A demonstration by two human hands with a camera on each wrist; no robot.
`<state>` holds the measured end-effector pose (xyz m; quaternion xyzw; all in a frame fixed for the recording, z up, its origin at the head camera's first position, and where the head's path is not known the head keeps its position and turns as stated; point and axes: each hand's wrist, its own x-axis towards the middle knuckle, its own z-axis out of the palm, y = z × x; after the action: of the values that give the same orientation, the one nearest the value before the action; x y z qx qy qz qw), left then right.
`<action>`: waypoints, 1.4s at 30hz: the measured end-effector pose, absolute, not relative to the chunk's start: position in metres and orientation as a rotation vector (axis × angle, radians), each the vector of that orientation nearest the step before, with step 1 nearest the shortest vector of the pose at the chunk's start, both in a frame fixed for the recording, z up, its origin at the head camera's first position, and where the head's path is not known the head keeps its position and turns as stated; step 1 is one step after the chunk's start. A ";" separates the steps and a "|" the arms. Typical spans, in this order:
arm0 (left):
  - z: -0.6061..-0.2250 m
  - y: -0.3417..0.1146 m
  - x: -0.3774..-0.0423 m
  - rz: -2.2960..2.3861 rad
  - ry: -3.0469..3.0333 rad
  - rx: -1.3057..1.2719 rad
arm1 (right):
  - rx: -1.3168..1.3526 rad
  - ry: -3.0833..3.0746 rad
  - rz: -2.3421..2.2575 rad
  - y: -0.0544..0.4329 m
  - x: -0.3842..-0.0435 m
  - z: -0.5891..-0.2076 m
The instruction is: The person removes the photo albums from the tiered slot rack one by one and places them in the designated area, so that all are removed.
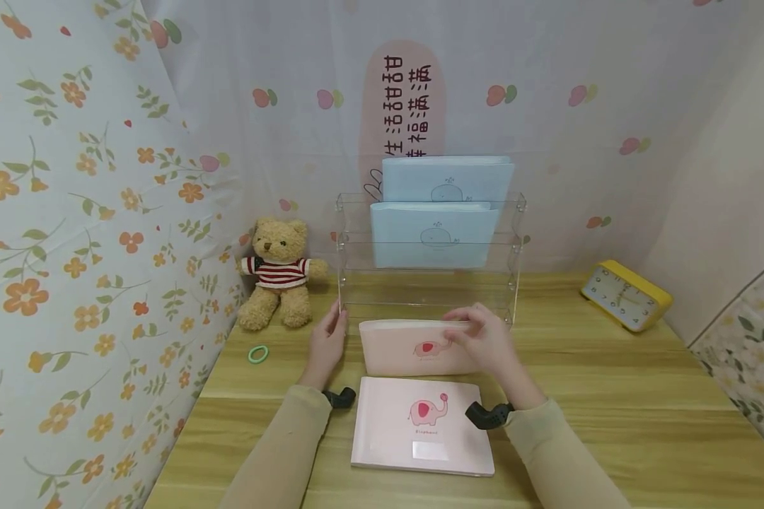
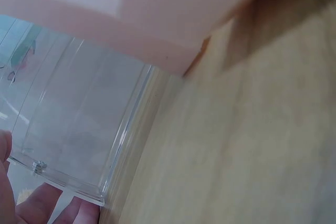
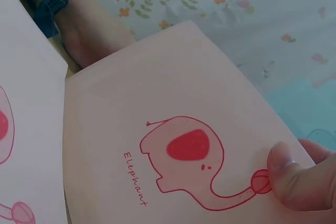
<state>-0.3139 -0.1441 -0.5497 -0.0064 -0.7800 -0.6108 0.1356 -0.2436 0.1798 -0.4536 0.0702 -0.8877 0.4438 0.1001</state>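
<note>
A clear acrylic rack [image 1: 518, 265] stands at the back of the table. My left hand [image 1: 327, 346] grips its lower left side edge; in the left wrist view the fingers [image 2: 39, 203] lie outside the clear side panel. My right hand [image 1: 489, 344] pinches a pink booklet [image 1: 391, 351] near its upper right edge, thumb [image 3: 296, 184] on the front cover. That booklet stands tilted upright before the rack, its red-eared elephant facing me. Another pink elephant booklet [image 1: 385, 424] lies flat nearer me. Two blue whale booklets [image 1: 401, 233] sit in the rack's upper tiers.
A teddy bear [image 1: 280, 272] in a striped shirt sits left of the rack. A green ring [image 1: 257, 354] lies on the wooden table [image 1: 611, 396] in front of it. At the back right stands a yellow clock [image 1: 627, 295]. Floral cloth hangs at the left and behind.
</note>
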 end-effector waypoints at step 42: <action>-0.552 -0.145 -0.315 -1.743 -2.274 -0.044 | 0.401 -2.687 1.318 0.203 -0.255 -0.480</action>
<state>-0.3147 -0.1445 -0.5519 -0.0154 -0.7861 -0.6024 0.1376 -0.2554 0.2033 -0.4803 0.1326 -0.8882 0.4356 0.0610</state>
